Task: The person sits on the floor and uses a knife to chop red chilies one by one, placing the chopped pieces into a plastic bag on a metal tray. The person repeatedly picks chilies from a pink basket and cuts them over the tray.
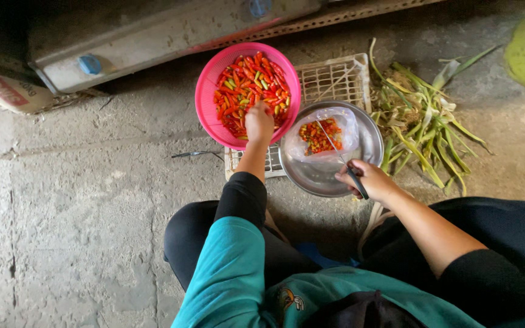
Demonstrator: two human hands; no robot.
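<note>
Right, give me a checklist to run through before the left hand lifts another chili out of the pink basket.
1. Left hand inside pink basket, on the chilies: ok.
2. Left fingers closed on one chili: cannot tell.
3. Right hand grips knife: ok.
4. Knife blade points over the steel bowl, apart from the left hand: ok.
5. Plastic bag of cut pieces sits open in the bowl: ok.
6. Basket rests steady on white crate: cannot tell.
</note>
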